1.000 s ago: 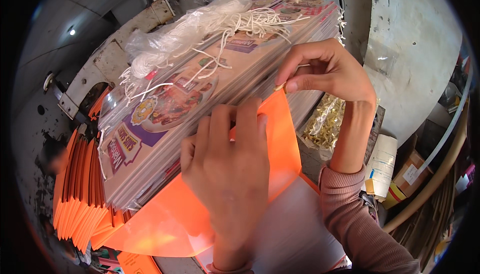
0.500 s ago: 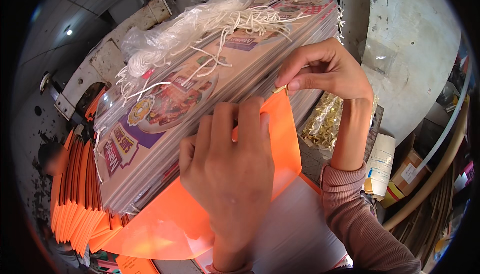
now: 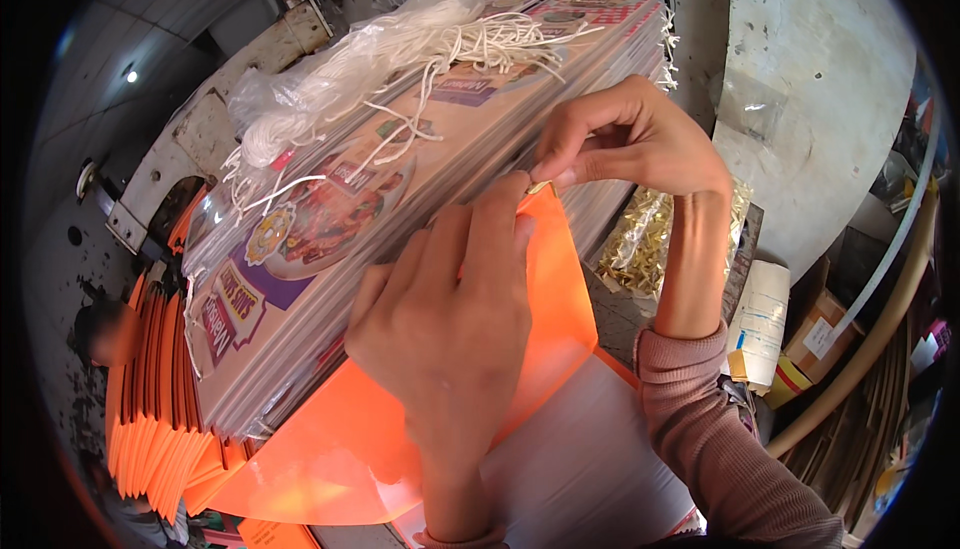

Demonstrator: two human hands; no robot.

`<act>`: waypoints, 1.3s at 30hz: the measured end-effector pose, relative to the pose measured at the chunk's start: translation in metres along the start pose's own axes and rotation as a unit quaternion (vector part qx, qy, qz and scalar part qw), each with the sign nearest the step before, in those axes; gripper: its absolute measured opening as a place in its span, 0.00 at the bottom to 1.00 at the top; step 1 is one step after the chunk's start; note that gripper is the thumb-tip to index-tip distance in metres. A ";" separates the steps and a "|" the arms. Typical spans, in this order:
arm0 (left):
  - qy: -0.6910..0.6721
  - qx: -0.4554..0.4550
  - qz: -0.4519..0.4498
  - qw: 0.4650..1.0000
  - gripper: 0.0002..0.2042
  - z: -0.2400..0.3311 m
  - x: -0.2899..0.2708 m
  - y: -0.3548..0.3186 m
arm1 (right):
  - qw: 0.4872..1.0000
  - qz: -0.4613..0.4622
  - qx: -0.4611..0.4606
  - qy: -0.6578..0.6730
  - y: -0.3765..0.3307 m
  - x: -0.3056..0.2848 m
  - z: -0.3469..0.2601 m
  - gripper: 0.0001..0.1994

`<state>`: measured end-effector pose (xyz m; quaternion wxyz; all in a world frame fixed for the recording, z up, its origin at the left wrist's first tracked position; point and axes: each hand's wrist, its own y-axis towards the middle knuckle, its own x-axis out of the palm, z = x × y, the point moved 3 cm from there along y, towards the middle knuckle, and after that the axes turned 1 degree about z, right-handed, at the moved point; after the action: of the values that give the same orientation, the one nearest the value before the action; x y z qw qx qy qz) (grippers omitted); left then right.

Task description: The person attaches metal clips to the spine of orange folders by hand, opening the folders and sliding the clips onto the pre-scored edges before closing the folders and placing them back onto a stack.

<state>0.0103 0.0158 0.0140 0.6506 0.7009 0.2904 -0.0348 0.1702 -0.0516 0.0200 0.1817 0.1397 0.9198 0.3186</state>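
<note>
A glossy orange sheet point(image 3: 560, 289), creased and folded, lies over a greyish-white surface in front of me. My left hand point(image 3: 450, 319) is closed over it with bent fingers and holds its upper part, the fingertips close to the narrow top corner. At that corner sits a small gold-coloured metal piece point(image 3: 540, 188). The thumb and forefinger of my right hand point(image 3: 640, 144) pinch this piece against the corner. The left palm and part of the sheet's far edge are hidden.
A tall stack of printed boards point(image 3: 235, 349) with food pictures leans behind my hands, with white cords point(image 3: 480, 44) in clear plastic on it. A bag of gold-coloured pieces point(image 3: 640, 249) lies under my right forearm. Orange folded sheets point(image 3: 155, 439) stand at left; a paper roll point(image 3: 760, 314) at right.
Both hands and the orange corner have shifted slightly left in the picture. The left fingertips have come up close to the gold-coloured piece. The right hand's pinch stays.
</note>
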 end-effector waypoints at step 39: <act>-0.065 0.014 -0.056 0.996 0.07 0.012 -0.003 0.002 | 0.997 -0.070 0.026 -0.012 -0.008 -0.008 0.005 0.08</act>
<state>0.0128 0.0038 0.0155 0.6555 0.6884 0.2859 -0.1211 0.1781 -0.0574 0.0134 0.2112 0.0839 0.9329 0.2795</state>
